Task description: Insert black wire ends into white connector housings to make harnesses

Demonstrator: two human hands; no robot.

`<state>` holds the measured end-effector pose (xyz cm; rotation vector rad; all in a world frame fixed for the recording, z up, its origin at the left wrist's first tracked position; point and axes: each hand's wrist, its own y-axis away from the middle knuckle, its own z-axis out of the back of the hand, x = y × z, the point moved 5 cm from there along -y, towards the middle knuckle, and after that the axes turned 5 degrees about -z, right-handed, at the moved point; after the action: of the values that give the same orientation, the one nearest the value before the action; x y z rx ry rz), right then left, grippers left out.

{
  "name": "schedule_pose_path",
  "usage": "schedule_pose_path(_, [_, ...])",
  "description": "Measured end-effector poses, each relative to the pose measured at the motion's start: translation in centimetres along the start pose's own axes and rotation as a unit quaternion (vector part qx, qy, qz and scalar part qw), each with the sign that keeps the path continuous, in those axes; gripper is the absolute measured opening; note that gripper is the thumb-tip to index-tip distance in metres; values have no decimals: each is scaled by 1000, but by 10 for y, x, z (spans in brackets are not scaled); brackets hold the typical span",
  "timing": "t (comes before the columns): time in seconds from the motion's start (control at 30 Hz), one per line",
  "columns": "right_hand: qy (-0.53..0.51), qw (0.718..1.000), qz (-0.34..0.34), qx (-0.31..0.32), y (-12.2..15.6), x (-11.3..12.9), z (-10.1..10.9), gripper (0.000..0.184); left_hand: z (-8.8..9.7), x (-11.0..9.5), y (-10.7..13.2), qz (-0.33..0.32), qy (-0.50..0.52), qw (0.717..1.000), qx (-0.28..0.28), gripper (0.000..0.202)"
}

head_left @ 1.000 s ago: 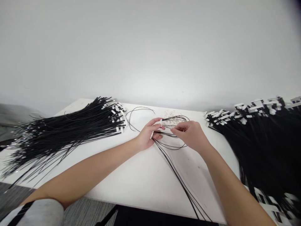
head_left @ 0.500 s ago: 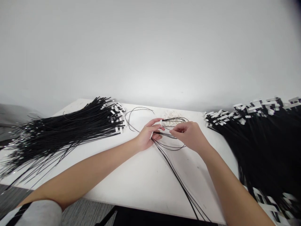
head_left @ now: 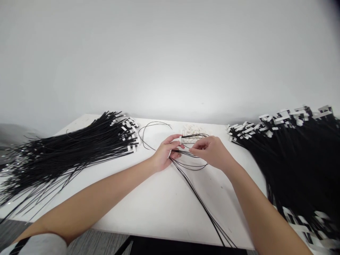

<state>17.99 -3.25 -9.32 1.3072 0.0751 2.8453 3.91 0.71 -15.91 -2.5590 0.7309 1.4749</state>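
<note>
Currently, left hand grasps white connector; right hand pinches black wire just right of it. Loose white housings lie just beyond the grip; left cable pile and right cable pile limit sideways travel. White table gives room nearward to its front edge, crossed by trailing wires.

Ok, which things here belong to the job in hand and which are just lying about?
In hand:
white connector, in the left hand
black wires, pinched by the right hand

Apparently just lying about:
left wire pile, with white ends
right wire pile, also white-ended
small white pieces behind the hands
</note>
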Motion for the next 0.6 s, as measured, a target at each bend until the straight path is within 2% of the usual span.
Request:
schedule_pose_path(0.37, [14,1000,-1,26,-1,-2,-1,25,-1,0,0,-9,-19,1000,12,33])
schedule_pose_path(0.6, [20,998,25,-55,-2,-2,5,27,-1,1,0,-9,-20,1000,16,31])
